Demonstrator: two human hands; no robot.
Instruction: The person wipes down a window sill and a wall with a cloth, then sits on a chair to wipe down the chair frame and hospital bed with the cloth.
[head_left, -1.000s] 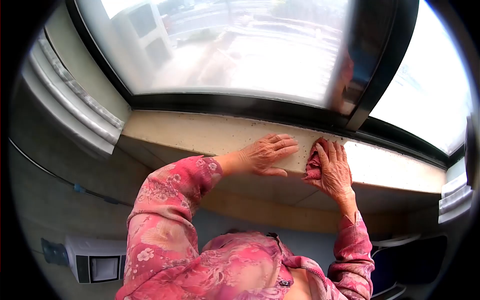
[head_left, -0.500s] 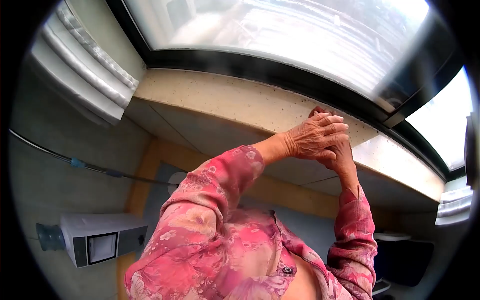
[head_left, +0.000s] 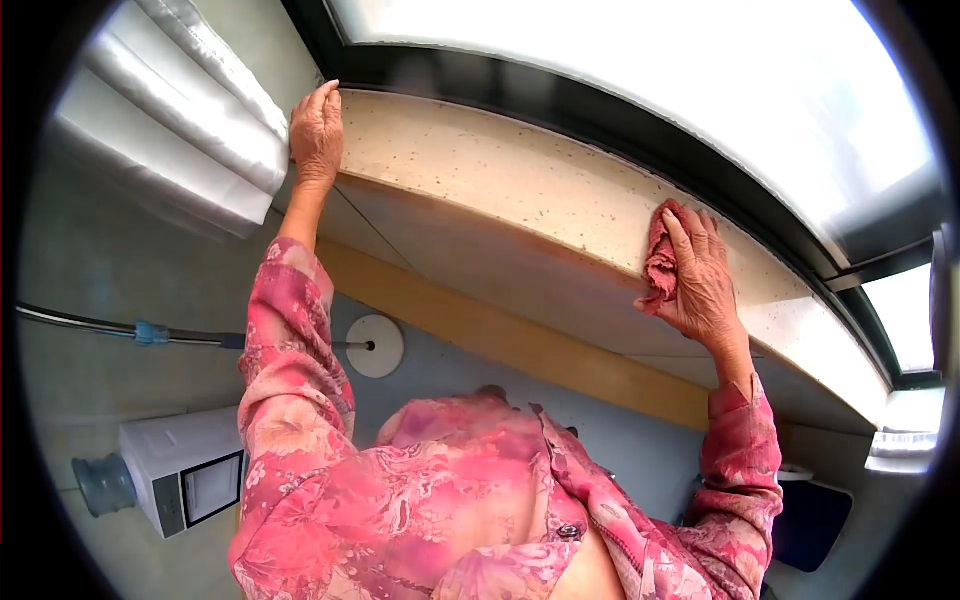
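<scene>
1. Cloth (head_left: pixel 659 258), pink and bunched, lies on the speckled window sill (head_left: pixel 500 175); the right hand (head_left: pixel 700 280) presses it down, fingers together over it.
2. Left hand (head_left: pixel 317 135) rests at the sill's far left end, beside the white curtain (head_left: pixel 180 130); fingers together, holding nothing.

A single head-worn camera looks forward and steeply down along the person's own chest and flowered sleeves toward a speckled window sill (head_left: pixel 520 180) at arm's reach, its wide lens (a fisheye, dark at the corners) bending sill and window frame (head_left: pixel 600 125) into arcs; the floor lies far below.
</scene>
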